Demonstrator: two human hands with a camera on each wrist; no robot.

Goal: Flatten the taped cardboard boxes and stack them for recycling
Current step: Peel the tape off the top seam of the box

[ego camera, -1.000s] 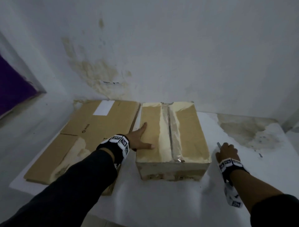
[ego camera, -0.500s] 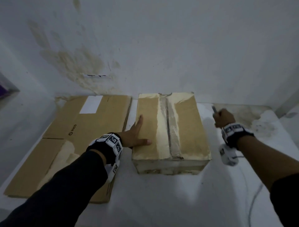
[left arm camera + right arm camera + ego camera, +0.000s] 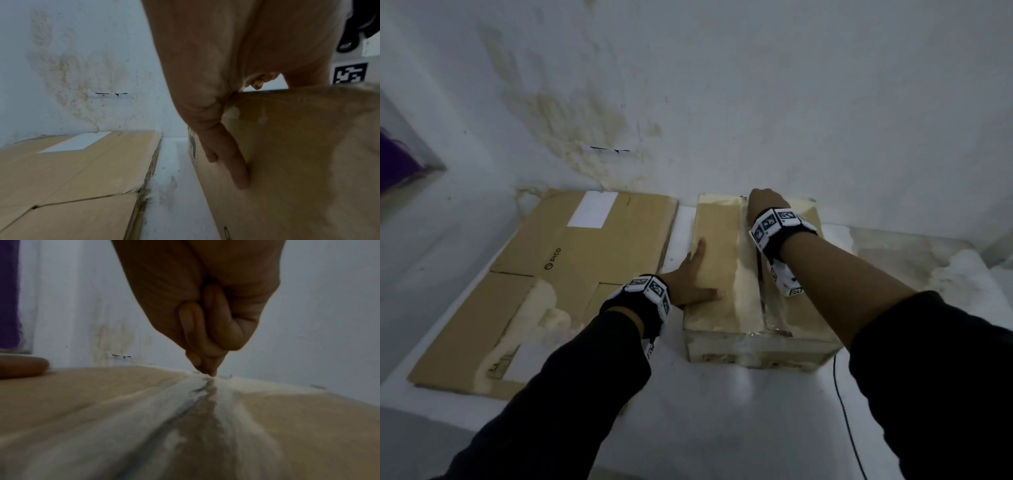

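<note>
The box [image 3: 753, 281] sits on the tabletop [image 3: 722, 411] under both hands. The left hand [image 3: 693, 279] lies spread flat on its top, fingers straight, bracing it. The right hand [image 3: 763, 202] is bunched, fingertips [image 3: 207, 368] pinched together at the far end of the tape [image 3: 765, 291]; whether they hold a tool I cannot tell. To do this well, keep the left palm pressing clear of the seam and draw the right hand steadily along it, shallow, toward the body. Left of the left hand lies flattened cardboard [image 3: 585, 267].

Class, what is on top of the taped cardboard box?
The left hand lies flat on the taped box; the right hand presses at the far end of its tape seam. Contents are hidden.
</note>
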